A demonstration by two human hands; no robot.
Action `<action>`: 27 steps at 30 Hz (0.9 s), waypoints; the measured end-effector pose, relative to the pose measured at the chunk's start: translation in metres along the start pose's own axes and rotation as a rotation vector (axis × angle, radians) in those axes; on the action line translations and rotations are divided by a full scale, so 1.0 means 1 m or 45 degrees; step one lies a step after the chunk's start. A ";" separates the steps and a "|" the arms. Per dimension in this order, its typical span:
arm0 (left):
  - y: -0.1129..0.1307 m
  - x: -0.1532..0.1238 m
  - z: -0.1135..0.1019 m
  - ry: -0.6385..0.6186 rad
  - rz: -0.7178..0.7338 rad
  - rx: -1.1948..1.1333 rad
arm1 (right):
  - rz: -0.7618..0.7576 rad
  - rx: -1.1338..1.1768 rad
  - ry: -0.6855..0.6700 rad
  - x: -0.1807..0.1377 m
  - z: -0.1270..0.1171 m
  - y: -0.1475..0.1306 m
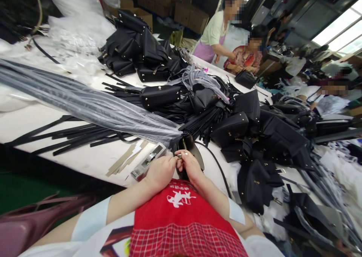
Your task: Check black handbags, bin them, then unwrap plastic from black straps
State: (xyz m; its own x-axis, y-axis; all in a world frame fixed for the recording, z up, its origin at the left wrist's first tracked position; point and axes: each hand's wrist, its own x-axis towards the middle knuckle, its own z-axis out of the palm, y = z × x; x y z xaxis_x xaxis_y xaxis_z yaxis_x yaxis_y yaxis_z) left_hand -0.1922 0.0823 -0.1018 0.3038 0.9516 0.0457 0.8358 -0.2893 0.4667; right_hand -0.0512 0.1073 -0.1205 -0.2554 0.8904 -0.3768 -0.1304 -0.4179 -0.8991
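Both hands meet close to my chest, above a red apron. My left hand [161,170] is closed in a pinch, fingertips touching a small metal fitting [179,156]. My right hand [189,163] is closed too, gripping a black strap piece [195,149] that carries that fitting. The strap's thin black end [219,164] curves away to the right over the white table [87,159]. A long plastic-wrapped bundle of grey straps [85,102] ends just above my hands.
A tape dispenser [148,160] and cardboard strips [123,160] lie left of my hands. Black handbags [230,128] and loose black straps [73,136] cover the table. Bagged stock is piled at the back left [79,34]. Two people [226,34] work at the far end.
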 end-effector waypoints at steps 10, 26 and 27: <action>-0.012 0.012 -0.008 0.104 -0.115 0.207 | -0.001 -0.034 0.000 -0.004 -0.001 0.001; -0.063 0.023 -0.014 -0.044 -0.396 -0.470 | -0.267 -0.165 -0.011 0.006 -0.097 -0.063; -0.064 0.024 -0.011 -0.077 -0.382 -0.468 | -0.213 -0.209 -0.139 0.004 -0.099 -0.065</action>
State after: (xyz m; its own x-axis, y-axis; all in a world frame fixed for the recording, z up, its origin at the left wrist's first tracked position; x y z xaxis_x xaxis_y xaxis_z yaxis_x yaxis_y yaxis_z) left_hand -0.2432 0.1245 -0.1211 0.1090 0.9766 -0.1854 0.6767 0.0637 0.7335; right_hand 0.0510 0.1562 -0.0852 -0.3468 0.9160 -0.2017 -0.0243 -0.2237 -0.9743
